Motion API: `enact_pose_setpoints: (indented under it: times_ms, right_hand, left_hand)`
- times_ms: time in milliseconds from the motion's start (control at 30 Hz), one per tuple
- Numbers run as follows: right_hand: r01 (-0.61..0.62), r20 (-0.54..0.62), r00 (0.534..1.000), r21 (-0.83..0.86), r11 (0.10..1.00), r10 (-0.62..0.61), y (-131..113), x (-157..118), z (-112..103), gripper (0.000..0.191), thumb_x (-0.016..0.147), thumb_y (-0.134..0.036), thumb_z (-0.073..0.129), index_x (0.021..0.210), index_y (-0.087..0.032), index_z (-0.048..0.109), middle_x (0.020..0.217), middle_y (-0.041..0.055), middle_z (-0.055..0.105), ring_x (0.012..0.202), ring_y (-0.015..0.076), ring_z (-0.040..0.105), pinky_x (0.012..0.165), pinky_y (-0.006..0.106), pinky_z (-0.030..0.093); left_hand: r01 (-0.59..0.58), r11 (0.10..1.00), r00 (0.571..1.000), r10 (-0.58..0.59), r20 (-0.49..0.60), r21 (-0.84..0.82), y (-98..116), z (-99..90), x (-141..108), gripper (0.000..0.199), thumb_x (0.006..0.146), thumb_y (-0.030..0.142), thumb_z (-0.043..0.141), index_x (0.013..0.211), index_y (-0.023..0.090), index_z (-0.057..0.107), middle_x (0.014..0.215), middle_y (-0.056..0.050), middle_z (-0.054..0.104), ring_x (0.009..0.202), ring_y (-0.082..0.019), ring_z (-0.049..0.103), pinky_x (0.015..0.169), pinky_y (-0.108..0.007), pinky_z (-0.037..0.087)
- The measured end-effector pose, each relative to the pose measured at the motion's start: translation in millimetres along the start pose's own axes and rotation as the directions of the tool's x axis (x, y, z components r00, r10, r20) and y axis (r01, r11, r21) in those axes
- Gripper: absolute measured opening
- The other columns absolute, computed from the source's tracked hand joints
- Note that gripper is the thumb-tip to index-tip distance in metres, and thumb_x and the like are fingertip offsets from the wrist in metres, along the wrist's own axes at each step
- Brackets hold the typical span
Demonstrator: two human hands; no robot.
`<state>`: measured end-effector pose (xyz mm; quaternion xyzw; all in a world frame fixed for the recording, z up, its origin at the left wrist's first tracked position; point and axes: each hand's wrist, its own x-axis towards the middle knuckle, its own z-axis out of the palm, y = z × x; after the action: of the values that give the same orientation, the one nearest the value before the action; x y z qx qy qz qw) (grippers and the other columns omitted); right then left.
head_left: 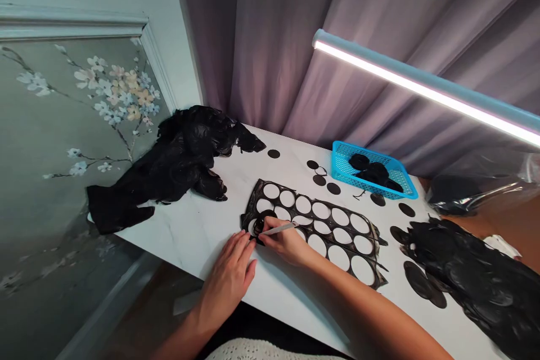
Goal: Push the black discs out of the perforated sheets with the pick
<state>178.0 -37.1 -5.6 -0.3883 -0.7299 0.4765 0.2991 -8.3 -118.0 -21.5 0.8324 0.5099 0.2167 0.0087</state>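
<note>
A black rubbery sheet [333,224] with rows of round holes lies on the white table, whose surface shows through the holes. My right hand [283,241] grips slim silvery tweezers [280,229] at the sheet's left end; their tips are hidden by my fingers. Just beyond those fingers, a black disc [265,216] stands partly lifted at the lower left hole. My left hand [231,264] lies flat with its fingers stretched out, fingertips at the sheet's lower left corner and thumb apart.
Crumpled black sheets [181,149] are heaped at the left, and another black pile [476,275] lies at the right. A blue basket [337,158] holds black pieces. Loose black discs [333,188] are scattered behind the sheet. A lit tube lamp [422,85] hangs above.
</note>
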Motion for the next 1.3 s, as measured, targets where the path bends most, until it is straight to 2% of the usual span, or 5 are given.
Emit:
enact_pose_setpoints:
  times_ms: [367,600,700,900,1300]
  right_hand:
    - [0.088,0.0,0.996,-0.276,0.957,-0.092,-3,0,4,0.017,0.086,-0.012,0.055,0.072,-0.02,0.05,0.075,-0.0003,0.054,0.069,0.0149,0.05,0.063,0.027,0.038]
    - [0.392,0.244,0.92,-0.602,0.696,-0.307,-7,-4,13,0.016,0.094,-0.019,0.049,0.078,-0.021,0.048,0.086,0.0065,0.056,0.079,0.0209,0.045,0.074,0.033,0.041]
    - [0.294,0.053,0.944,-0.581,0.759,-0.325,-1,12,-12,0.019,0.092,-0.017,0.043,0.074,-0.021,0.043,0.079,0.0046,0.052,0.076,0.02,0.043,0.071,0.032,0.038]
    - [-0.161,-0.639,0.766,-0.3,0.94,-0.073,26,36,-103,0.027,0.086,-0.033,0.051,0.065,-0.023,0.037,0.061,-0.0032,0.042,0.06,0.0156,0.038,0.06,0.029,0.032]
    - [-0.168,-0.198,0.923,0.563,0.809,0.33,0,-47,-76,0.035,0.078,-0.047,0.07,0.075,-0.022,0.046,0.086,0.0033,0.062,0.079,0.0194,0.063,0.066,0.031,0.05]
  left_hand:
    - [-0.004,1.0,1.0,0.004,-0.003,0.023,2,-1.9,1,0.032,0.095,0.022,0.047,0.124,0.013,0.056,0.129,-0.014,0.058,0.124,-0.03,0.052,0.102,-0.048,0.048]
    - [-0.031,0.999,0.999,0.031,-0.017,0.01,3,-3.5,2,0.03,0.091,0.014,0.044,0.116,0.013,0.06,0.12,-0.013,0.062,0.123,-0.029,0.053,0.104,-0.048,0.047]
    - [-0.024,1.0,0.999,0.024,-0.026,0.014,3,-2.3,2,0.03,0.094,0.017,0.044,0.119,0.015,0.06,0.121,-0.012,0.063,0.123,-0.028,0.054,0.103,-0.047,0.047]
    - [-0.028,0.999,0.998,0.028,-0.055,0.019,-1,-2.9,4,0.032,0.094,0.02,0.046,0.124,0.016,0.058,0.123,-0.011,0.063,0.121,-0.028,0.055,0.101,-0.047,0.049]
    - [-0.214,0.959,0.966,0.236,0.103,-0.184,44,13.6,35,0.041,0.092,0.021,0.052,0.133,0.019,0.05,0.133,-0.011,0.057,0.127,-0.027,0.051,0.103,-0.045,0.047]
